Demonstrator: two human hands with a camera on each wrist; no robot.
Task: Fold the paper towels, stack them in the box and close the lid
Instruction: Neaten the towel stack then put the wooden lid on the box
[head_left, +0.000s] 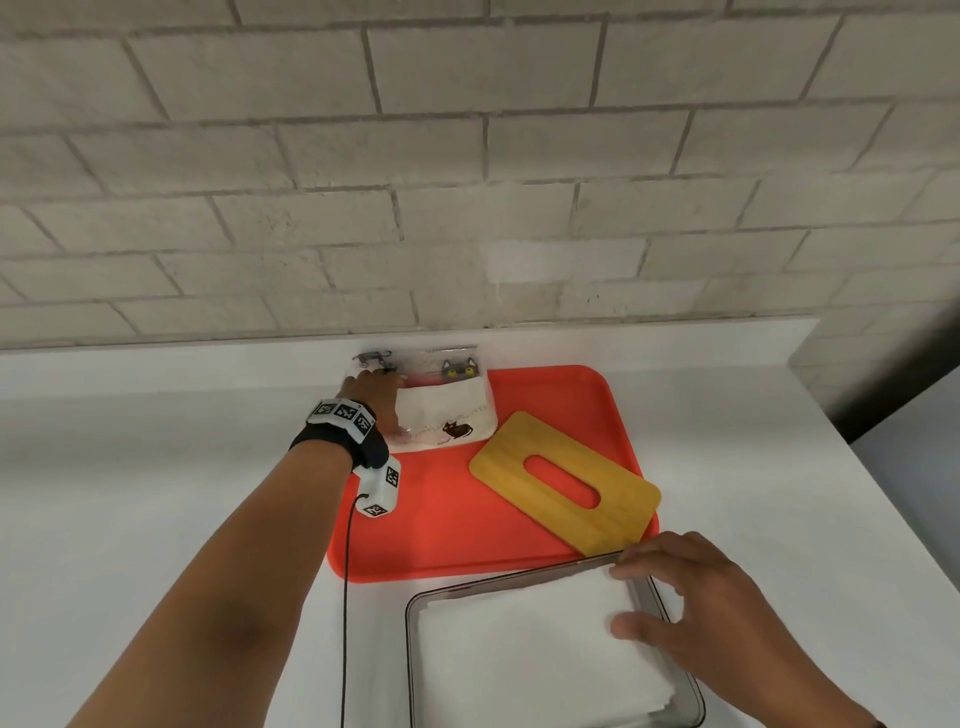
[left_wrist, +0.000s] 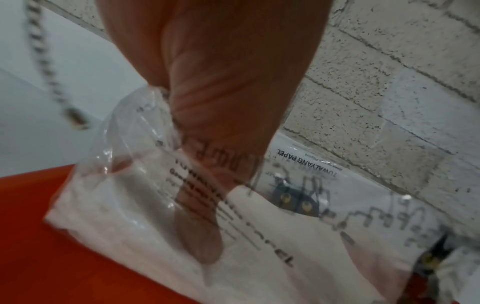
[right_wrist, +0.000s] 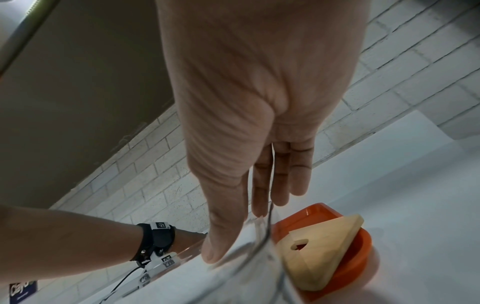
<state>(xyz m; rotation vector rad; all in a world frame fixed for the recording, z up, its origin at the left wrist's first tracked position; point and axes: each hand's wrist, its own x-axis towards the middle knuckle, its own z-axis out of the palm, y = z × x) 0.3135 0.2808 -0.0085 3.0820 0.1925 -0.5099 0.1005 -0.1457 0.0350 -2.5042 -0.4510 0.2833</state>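
Pulling one-handed, left hand pinching the towel pack may drag it; right hand lies flat on the stack

Head overhead; wrists close; shared tray

One tray, one lid, one box, one towel pack, two hands

Kitchen-like: white counter against brick wall.
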